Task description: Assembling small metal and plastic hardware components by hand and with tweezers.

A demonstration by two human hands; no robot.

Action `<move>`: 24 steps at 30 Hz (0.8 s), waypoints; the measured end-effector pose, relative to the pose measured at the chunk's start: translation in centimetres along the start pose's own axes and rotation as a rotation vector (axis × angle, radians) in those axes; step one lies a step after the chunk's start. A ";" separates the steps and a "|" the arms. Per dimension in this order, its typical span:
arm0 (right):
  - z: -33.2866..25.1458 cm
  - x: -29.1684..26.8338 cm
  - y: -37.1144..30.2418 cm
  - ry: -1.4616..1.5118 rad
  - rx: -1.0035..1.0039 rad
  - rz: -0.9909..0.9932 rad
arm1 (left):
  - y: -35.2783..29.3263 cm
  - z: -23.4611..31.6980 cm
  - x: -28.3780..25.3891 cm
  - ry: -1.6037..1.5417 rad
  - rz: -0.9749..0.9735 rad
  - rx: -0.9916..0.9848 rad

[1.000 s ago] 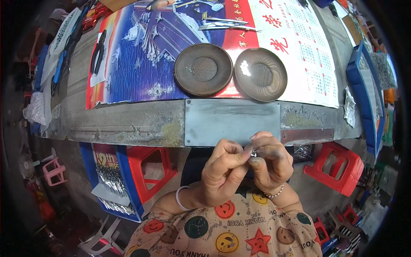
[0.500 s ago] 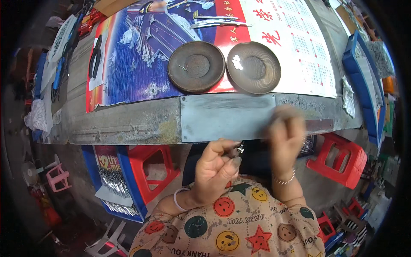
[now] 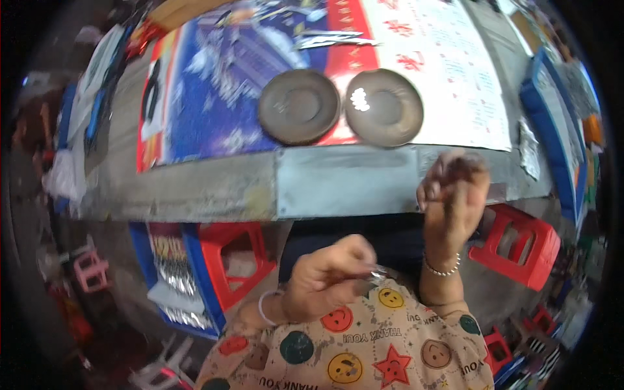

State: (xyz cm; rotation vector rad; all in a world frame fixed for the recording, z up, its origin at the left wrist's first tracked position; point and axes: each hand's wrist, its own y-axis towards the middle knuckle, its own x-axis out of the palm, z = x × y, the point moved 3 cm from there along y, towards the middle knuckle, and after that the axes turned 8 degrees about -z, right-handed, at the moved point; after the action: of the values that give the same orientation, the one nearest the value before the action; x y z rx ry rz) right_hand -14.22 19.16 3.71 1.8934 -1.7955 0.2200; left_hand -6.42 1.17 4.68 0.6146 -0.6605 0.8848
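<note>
My left hand [image 3: 325,276] is low in front of my apron, its thumb and fingertips pinched on a small shiny metal piece [image 3: 377,273]. Blur hides the piece's exact kind. Over the table's front edge, to the right of the grey metal plate [image 3: 344,185], my right hand [image 3: 455,195] is raised with curled fingers. Something dark shows at its fingertips, too smeared to name. Beyond the plate stand two round brown dishes: the left dish [image 3: 273,123] has a few tiny bits in it, and the right dish [image 3: 409,120] holds small white pieces [image 3: 359,99].
Slim metal tools [image 3: 335,40] lie on the poster [image 3: 214,130]. Black-handled pliers [image 3: 151,97] rest at its left edge. A blue tray [image 3: 552,123] is at the far right. Below the table are red stools [image 3: 520,247] and a blue bin [image 3: 144,250] of shiny metal parts.
My left hand has dropped toward my apron with the metal piece still pinched. My right hand has shifted right and slightly up, away from the plate. The view has moved a little.
</note>
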 end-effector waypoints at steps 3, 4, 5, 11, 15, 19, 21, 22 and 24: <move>1.0 4.4 -2.1 0.026 0.342 -0.329 | 2.8 0.7 3.1 0.060 -0.188 0.000; 2.5 5.0 -2.5 0.350 0.521 -0.435 | 3.5 0.0 4.1 0.038 -0.246 -0.021; 3.4 6.0 -2.9 0.303 0.668 -0.522 | 4.5 -0.7 5.6 -0.093 -0.296 -0.021; 8.0 13.0 -4.2 0.177 0.557 -1.210 | 7.6 -4.6 13.6 -0.308 -0.312 -0.132; 8.8 16.5 -5.7 0.121 0.455 -1.457 | 7.8 -5.9 14.2 -0.301 -0.290 -0.099; 9.2 17.5 -6.8 0.131 0.413 -1.538 | 7.9 -6.9 14.2 -0.246 -0.220 -0.070; 9.0 17.8 -6.8 0.148 0.436 -1.539 | 7.9 -6.2 14.2 -0.263 -0.215 -0.110; 8.9 17.9 -6.9 0.172 0.459 -1.549 | 8.0 -6.2 14.4 -0.265 -0.210 -0.109; 9.1 17.4 -7.0 0.114 0.395 -1.550 | 7.9 -6.8 15.0 -0.389 -0.242 -0.127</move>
State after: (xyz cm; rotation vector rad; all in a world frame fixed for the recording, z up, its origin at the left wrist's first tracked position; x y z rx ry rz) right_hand -7.62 -0.57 2.13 2.8423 0.1495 0.0855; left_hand -4.36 17.29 13.00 0.7422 -0.9621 0.4952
